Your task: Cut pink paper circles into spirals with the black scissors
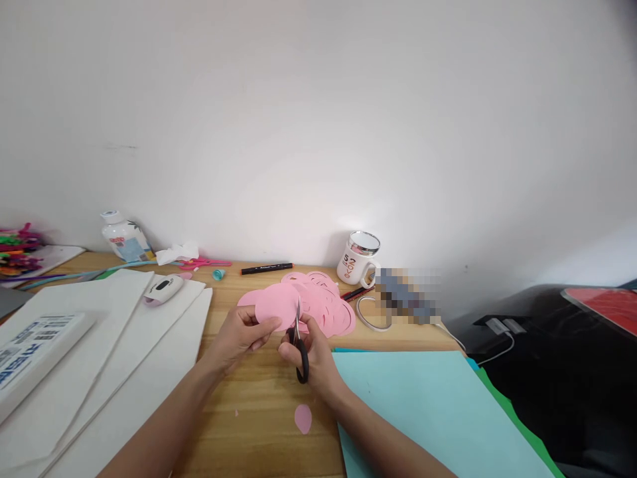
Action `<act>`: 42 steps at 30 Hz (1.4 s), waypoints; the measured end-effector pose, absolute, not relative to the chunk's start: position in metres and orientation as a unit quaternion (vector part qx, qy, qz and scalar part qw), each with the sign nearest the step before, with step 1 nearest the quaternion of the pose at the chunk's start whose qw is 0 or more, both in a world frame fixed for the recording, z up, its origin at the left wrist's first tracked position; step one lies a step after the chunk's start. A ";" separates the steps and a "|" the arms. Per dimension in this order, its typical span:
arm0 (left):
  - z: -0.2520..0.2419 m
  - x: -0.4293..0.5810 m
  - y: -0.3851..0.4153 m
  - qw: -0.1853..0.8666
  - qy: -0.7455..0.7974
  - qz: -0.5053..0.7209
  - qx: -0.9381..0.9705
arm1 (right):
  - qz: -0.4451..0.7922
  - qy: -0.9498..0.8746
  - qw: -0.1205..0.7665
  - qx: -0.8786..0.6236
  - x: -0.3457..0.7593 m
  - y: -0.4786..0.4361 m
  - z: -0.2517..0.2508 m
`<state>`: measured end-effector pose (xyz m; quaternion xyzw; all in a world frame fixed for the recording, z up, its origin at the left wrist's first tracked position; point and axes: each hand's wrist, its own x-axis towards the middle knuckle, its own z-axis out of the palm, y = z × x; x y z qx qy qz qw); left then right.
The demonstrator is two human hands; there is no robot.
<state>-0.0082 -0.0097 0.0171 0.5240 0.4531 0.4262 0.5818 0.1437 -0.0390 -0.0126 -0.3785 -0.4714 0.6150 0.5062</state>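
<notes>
My left hand [242, 334] pinches a round piece of pink paper [277, 304] by its lower edge, holding it above the wooden table [259, 425]. My right hand [314, 357] grips black-handled scissors [299, 345], blades pointing up into the pink piece. Behind the hands lies a heap of pink paper cut-outs [331, 305]. A small pink oval scrap [303, 419] rests on the table below the hands.
White sheets [114, 372] and a white box [34, 348] lie at left, with a small white device [163, 289]. Light blue paper [428, 411] lies at right. A mug [357, 259], black marker [267, 268], tape ring [371, 312], bottle [124, 239] and pipe cleaners [17, 252] line the wall.
</notes>
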 end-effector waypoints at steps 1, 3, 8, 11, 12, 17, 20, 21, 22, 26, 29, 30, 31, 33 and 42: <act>0.017 -0.008 -0.010 0.583 0.450 0.429 0.524 | 0.613 -0.475 0.504 -0.380 0.144 -0.039 -0.014; 0.017 -0.008 -0.010 0.583 0.446 0.433 0.522 | 0.609 -0.481 0.503 -0.381 0.144 -0.039 -0.015; 0.018 -0.009 -0.009 0.580 0.445 0.443 0.519 | 0.599 -0.486 0.499 -0.395 0.144 -0.039 -0.017; 0.018 -0.010 -0.009 0.579 0.442 0.448 0.519 | 0.594 -0.492 0.494 -0.402 0.144 -0.039 -0.017; 0.018 -0.010 -0.008 0.579 0.440 0.450 0.519 | 0.592 -0.495 0.493 -0.402 0.144 -0.039 -0.016; 0.017 -0.010 -0.008 0.575 0.441 0.465 0.508 | 0.596 -0.491 0.493 -0.401 0.142 -0.038 -0.020; 0.016 -0.011 -0.007 0.568 0.449 0.475 0.501 | 0.602 -0.482 0.496 -0.399 0.141 -0.037 -0.024; 0.015 -0.012 -0.007 0.566 0.450 0.477 0.500 | 0.604 -0.481 0.494 -0.398 0.141 -0.036 -0.024; 0.015 -0.012 -0.007 0.565 0.451 0.477 0.499 | 0.607 -0.481 0.492 -0.397 0.141 -0.036 -0.024; 0.016 -0.012 -0.006 0.579 0.450 0.477 0.484 | 0.609 -0.480 0.490 -0.399 0.140 -0.038 -0.022; 0.018 -0.007 -0.008 0.604 0.449 0.457 0.474 | 0.612 -0.476 0.491 -0.398 0.139 -0.040 -0.021; 0.019 -0.005 -0.009 0.611 0.447 0.443 0.480 | 0.614 -0.475 0.489 -0.398 0.138 -0.041 -0.020; 0.020 -0.003 -0.011 0.617 0.445 0.429 0.488 | 0.617 -0.475 0.486 -0.397 0.138 -0.041 -0.020; 0.020 -0.001 -0.013 0.619 0.442 0.408 0.505 | 0.623 -0.475 0.479 -0.396 0.137 -0.041 -0.019; 0.016 -0.002 -0.013 0.577 0.463 0.421 0.525 | 0.616 -0.476 0.491 -0.390 0.140 -0.041 -0.019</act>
